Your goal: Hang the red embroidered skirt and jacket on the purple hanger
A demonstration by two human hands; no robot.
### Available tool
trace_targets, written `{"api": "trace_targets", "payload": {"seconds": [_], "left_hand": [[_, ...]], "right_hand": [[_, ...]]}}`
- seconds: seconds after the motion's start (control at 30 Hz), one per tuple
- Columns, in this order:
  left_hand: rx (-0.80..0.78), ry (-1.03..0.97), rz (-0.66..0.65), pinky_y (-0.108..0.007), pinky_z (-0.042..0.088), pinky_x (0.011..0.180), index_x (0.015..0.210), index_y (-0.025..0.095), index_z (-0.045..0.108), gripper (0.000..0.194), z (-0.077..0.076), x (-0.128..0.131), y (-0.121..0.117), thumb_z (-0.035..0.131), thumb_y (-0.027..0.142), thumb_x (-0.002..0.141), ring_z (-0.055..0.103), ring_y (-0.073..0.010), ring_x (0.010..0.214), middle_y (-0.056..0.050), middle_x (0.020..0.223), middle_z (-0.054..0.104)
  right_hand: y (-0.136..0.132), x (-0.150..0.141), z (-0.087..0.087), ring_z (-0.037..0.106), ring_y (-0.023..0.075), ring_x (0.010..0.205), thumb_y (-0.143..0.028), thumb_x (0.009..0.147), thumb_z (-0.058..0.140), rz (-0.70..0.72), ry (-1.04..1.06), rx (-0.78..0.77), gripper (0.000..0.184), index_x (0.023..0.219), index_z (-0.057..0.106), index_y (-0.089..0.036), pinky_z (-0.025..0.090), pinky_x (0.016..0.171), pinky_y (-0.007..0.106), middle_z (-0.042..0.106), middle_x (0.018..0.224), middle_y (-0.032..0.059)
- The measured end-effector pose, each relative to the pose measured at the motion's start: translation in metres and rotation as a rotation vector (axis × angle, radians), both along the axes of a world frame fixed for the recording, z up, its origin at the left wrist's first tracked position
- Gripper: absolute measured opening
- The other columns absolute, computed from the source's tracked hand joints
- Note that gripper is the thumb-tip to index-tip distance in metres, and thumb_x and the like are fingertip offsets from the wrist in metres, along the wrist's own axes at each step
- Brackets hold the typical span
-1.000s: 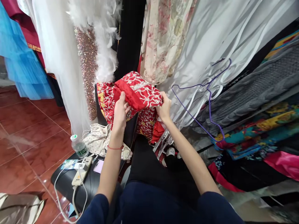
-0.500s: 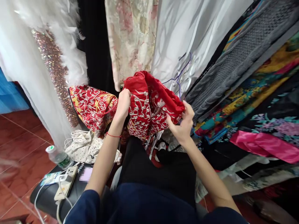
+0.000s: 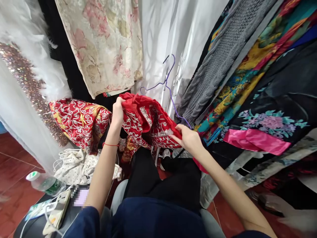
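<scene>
While the left hand [image 3: 118, 110] pinches the top edge of the red embroidered garment [image 3: 148, 124] and the right hand [image 3: 189, 138] grips its lower hem over the lap, folding seems underway; next needs both edges aligned.

You're in a clothing or costume shop: hanging garments crowd all round you, a sequin dress [image 3: 22, 82], floral lace fabric [image 3: 104, 46], grey knit [image 3: 223, 53], bright prints [image 3: 250, 66], purple wire hanger [image 3: 170, 89], red tiled floor [image 3: 10, 158]
</scene>
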State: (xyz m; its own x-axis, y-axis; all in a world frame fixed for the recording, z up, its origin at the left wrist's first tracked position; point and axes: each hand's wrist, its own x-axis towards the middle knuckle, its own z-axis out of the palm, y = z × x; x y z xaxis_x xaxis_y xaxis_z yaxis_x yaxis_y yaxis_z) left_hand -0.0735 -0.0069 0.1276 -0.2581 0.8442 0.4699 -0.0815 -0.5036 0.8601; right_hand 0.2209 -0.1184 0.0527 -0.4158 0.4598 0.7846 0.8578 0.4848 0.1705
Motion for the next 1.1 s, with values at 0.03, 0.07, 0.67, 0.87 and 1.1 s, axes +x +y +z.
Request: {"api": "trace_targets", "payload": {"seconds": [0.03,0.07,0.67,0.87,1.1], "left_hand": [[-0.017,-0.025,0.012,-0.027,0.039,0.051,0.06,0.022,0.039,0.049,-0.002,-0.003,0.004,0.061,0.062,0.079,0.043,-0.0121,0.053,0.003,0.054,0.04],[-0.04,-0.062,0.023,-0.027,0.038,0.05,0.06,0.022,0.037,0.048,-0.005,-0.006,0.007,0.061,0.059,0.08,0.041,-0.0114,0.051,0.004,0.054,0.038],[-0.123,0.072,-0.031,-0.022,0.035,0.056,0.063,0.019,0.049,0.017,-0.029,0.003,0.037,0.058,0.029,0.074,0.041,-0.0107,0.057,0.004,0.061,0.048],[-0.171,0.359,-0.283,-0.024,0.039,0.062,0.07,0.018,0.061,0.017,-0.038,0.028,0.048,0.059,0.032,0.078,0.048,-0.0139,0.062,0.0,0.067,0.059],[-0.323,0.322,-0.1,-0.026,0.037,0.059,0.057,0.02,0.051,0.024,-0.095,0.034,0.081,0.058,0.028,0.078,0.046,-0.0149,0.058,0.001,0.057,0.053]], "right_hand": [[0.002,0.002,-0.009,0.069,0.02,0.073,-0.041,0.099,0.051,0.049,-0.006,-0.017,0.028,0.112,0.056,-0.016,0.054,0.063,0.029,0.069,0.086,0.0084],[0.003,0.003,-0.019,0.069,0.0194,0.072,-0.038,0.1,0.051,0.089,-0.013,-0.04,0.026,0.112,0.057,-0.016,0.053,0.064,0.028,0.069,0.086,0.008],[0.015,0.097,-0.009,0.053,0.014,0.059,-0.021,0.101,0.04,0.121,-0.12,-0.136,0.029,0.099,0.069,-0.024,0.04,0.067,0.033,0.059,0.059,-0.0009],[0.018,0.164,0.035,0.065,0.0184,0.064,-0.027,0.099,0.05,-0.112,-0.082,0.116,0.019,0.096,0.069,-0.027,0.039,0.068,0.039,0.072,0.069,0.003],[0.013,0.146,0.005,0.066,0.0262,0.12,-0.013,0.097,0.05,0.077,-0.183,-0.165,0.018,0.103,0.065,-0.022,0.044,0.08,0.037,0.078,0.107,0.0071]]}}
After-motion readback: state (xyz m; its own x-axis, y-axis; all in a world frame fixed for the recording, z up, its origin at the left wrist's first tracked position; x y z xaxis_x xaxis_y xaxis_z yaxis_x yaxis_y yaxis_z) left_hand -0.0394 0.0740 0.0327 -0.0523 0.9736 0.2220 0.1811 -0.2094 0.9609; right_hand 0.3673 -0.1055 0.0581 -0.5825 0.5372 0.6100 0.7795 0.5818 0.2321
